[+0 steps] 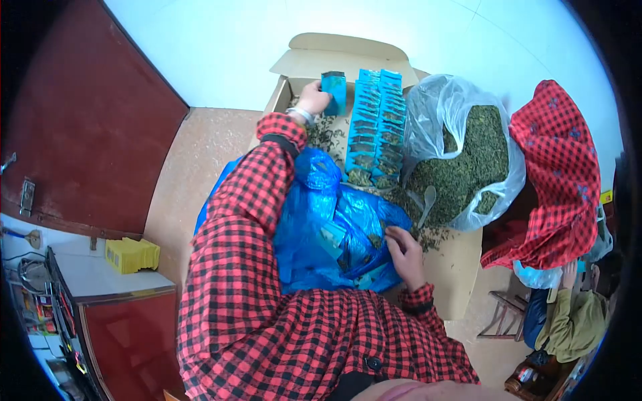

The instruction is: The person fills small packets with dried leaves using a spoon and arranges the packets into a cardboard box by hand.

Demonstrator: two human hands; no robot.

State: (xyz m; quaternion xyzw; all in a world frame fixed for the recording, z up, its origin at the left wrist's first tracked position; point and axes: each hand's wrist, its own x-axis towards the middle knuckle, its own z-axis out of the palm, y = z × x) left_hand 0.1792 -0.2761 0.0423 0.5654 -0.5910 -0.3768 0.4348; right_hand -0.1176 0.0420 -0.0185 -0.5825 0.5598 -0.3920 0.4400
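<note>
Left: dark red door (80,120), flat; cabinet (127,341), glossy red front, pale top; yellow plastic item (132,256) on it.
Middle, near: blue bag (297,227), thin, crinkled plastic, packets partly visible inside.
Middle, far: left hand (313,99), closed on one blue packet (334,93), upright, in the cardboard box (455,274); being set down or picked up, cannot tell which. The soft film seems to call for a light, level grip.
Beside it: two rows of packets (376,127), tightly ranked, dark leaf at their tops.
Right hand (406,255): loosely curled at the blue bag's edge; grip cannot be told.
Right: pale spoon (429,199) on dried leaf (468,160), crumbly green, in a clear bag (428,107); red checked cloth (562,174), draped.
</note>
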